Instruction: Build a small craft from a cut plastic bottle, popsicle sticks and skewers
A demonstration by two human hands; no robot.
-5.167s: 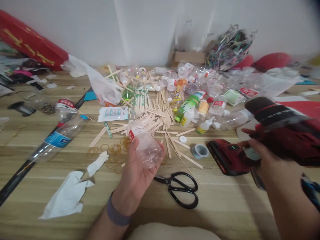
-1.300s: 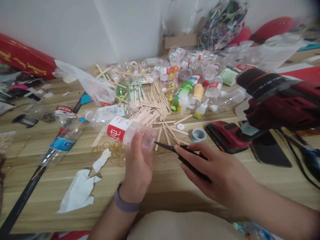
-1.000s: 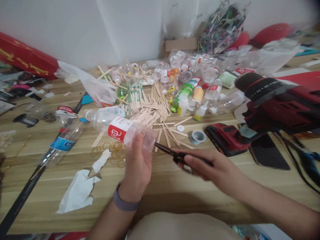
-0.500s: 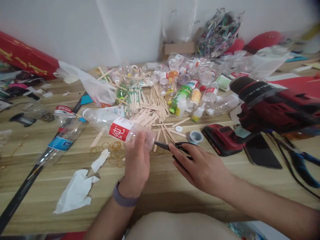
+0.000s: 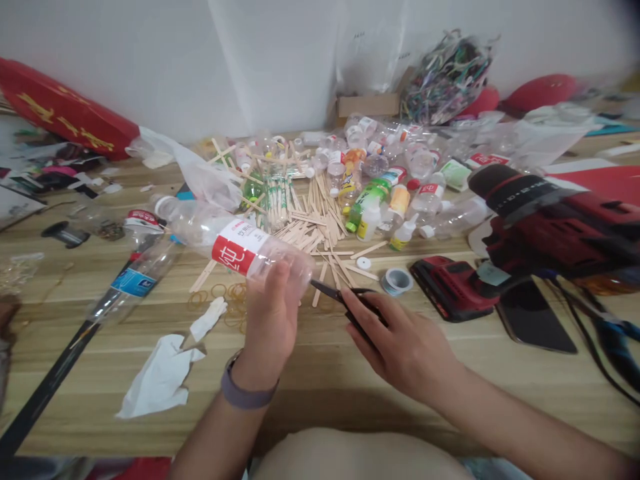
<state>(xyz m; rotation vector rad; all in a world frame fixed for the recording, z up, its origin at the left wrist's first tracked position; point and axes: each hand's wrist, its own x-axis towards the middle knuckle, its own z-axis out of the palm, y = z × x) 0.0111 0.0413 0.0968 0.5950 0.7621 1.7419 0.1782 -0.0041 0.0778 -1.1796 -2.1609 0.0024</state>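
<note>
head camera: from where i stand, the left hand (image 5: 273,313) is closed around the base end of a clear plastic bottle (image 5: 203,230), its thumb pressed along the near side. the bottle lies tilted across the centre left of the frame, neck toward the upper left. the right hand (image 5: 400,343) grips black scissors (image 5: 327,290) just right of centre, fingers wrapped about the handles; the blades look together, their tips at the bottle's base, though i can't tell whether they pierce it.

the bottle's red-and-white label (image 5: 237,247) shows a large white 纯; its smaller print is too blurred for me. gold characters run along a red box (image 5: 65,110) at upper left, unreadable from here. a blue-banded bottle (image 5: 133,283) lies at centre left, and a red-and-black drill (image 5: 560,230) stands at the right.
</note>
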